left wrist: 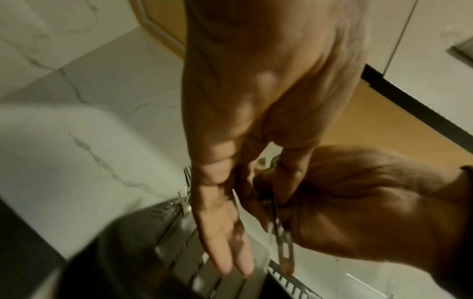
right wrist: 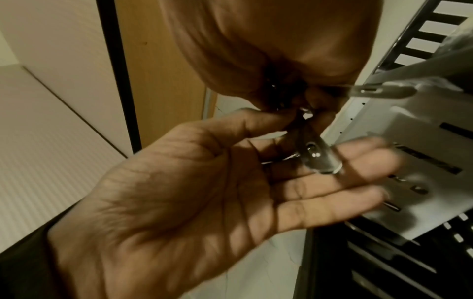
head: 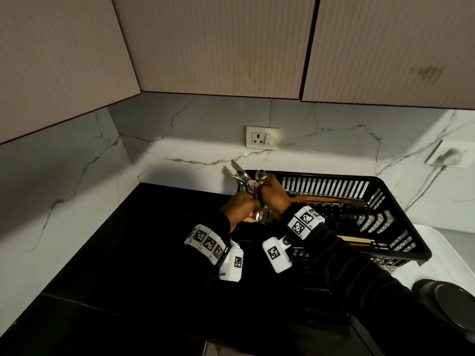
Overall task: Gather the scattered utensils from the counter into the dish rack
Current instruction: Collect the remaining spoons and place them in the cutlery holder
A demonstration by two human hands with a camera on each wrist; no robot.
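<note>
My right hand grips a bundle of metal spoons in a fist, bowls up, over the left end of the black dish rack. My left hand lies under the bundle with its palm up. In the right wrist view, the left hand's straight fingers support the handle ends and its thumb touches the stems below my right hand. A grey slotted utensil holder stands just behind, with a knife, spoon and fork upright in it.
Inside the rack lie a wooden spatula and chopsticks. The rack sits on a white tray beside the black counter. A black round object is at the lower right. The marble wall holds a socket.
</note>
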